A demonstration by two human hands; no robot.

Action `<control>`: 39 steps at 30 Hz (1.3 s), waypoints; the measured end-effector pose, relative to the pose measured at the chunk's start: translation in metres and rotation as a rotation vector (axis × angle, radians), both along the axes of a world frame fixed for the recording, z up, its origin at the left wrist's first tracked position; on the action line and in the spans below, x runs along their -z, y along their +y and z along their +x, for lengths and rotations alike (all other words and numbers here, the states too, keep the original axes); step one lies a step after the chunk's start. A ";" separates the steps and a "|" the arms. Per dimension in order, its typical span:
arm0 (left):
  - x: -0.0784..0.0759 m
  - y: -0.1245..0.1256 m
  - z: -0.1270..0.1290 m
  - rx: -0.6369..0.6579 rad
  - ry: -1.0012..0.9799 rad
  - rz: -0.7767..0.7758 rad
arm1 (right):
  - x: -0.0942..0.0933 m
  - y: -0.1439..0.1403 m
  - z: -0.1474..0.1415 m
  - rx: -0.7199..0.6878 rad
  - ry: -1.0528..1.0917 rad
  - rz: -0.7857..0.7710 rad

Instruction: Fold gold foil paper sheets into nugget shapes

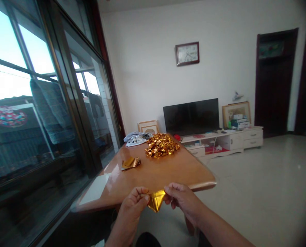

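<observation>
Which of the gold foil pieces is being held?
The gold piece pinched by the left hand and right hand; the heap and the small stack lie on the table.

Daylight from the left-hand windows (47, 113) leaves glare on the wooden table (165, 171); the wall clock (187, 54) looks soft, right-hand corners darken.

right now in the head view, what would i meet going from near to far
Gold foil piece held between left hand and right hand, small stack of gold sheets, heap of gold foil pieces, television, wall clock.
</observation>
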State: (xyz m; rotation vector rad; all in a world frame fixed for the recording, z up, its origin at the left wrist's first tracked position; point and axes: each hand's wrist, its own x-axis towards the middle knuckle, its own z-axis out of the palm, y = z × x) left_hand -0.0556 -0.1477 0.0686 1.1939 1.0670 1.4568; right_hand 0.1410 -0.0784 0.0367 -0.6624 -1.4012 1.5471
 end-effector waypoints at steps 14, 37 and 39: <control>0.003 0.001 0.007 0.033 0.058 -0.029 | 0.001 0.003 -0.003 0.010 -0.206 0.260; 0.003 0.002 0.014 -0.084 0.208 0.052 | -0.004 -0.006 -0.005 0.043 -0.230 0.274; 0.003 0.001 0.017 -0.211 0.237 0.115 | -0.004 -0.007 -0.005 0.085 -0.229 0.288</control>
